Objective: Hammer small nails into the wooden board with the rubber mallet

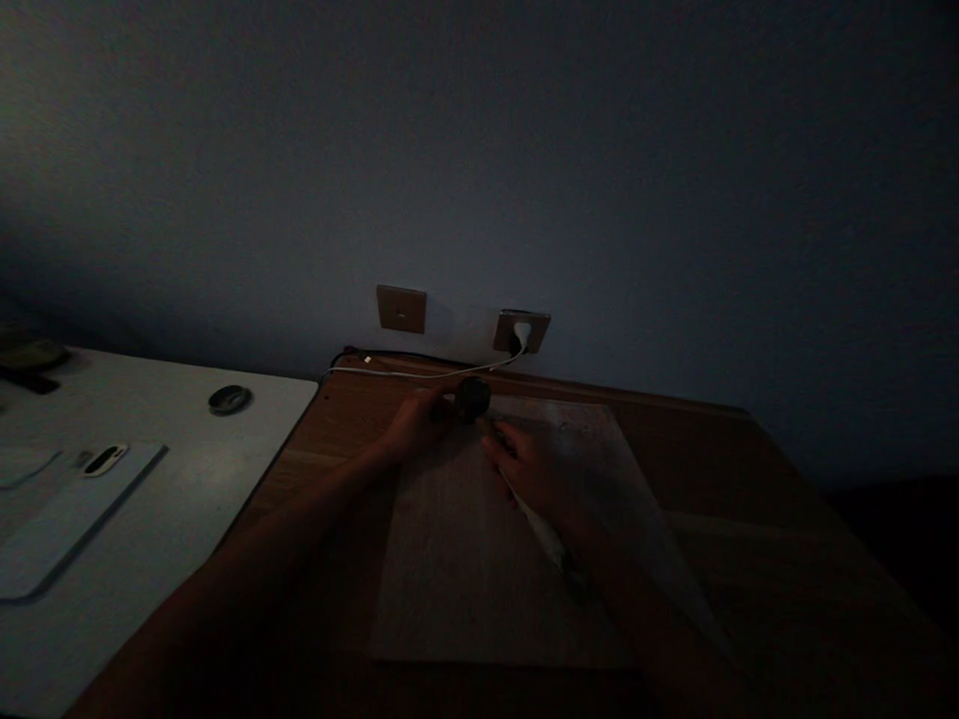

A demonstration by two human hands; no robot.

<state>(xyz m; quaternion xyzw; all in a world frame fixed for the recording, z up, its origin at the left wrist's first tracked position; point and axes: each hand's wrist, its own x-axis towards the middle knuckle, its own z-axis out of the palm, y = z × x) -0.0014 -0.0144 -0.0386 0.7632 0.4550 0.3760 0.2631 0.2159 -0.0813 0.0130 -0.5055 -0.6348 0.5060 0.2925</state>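
Observation:
The light is very dim. My right hand (pixel 528 469) is closed around the pale handle of a mallet-like tool (pixel 473 399). Its dark, rounded head points away from me, and the handle slants back toward the lower right. Close to the head's left side is my left hand (pixel 416 424), fingers curled in. Whether those fingers touch the head or pinch something small is too dark to make out. Both hands are over the far part of a flat, lighter board (pixel 442 579), which lies on a brown wooden table (pixel 322 439).
A white table (pixel 172 479) adjoins on the left, bearing a small round dark dish (pixel 230 399) and a pale flat device with a display (pixel 82 519). Behind, the wall has a blank plate (pixel 402 310) and a socket (pixel 509 330) with a white plug and cable (pixel 420 375).

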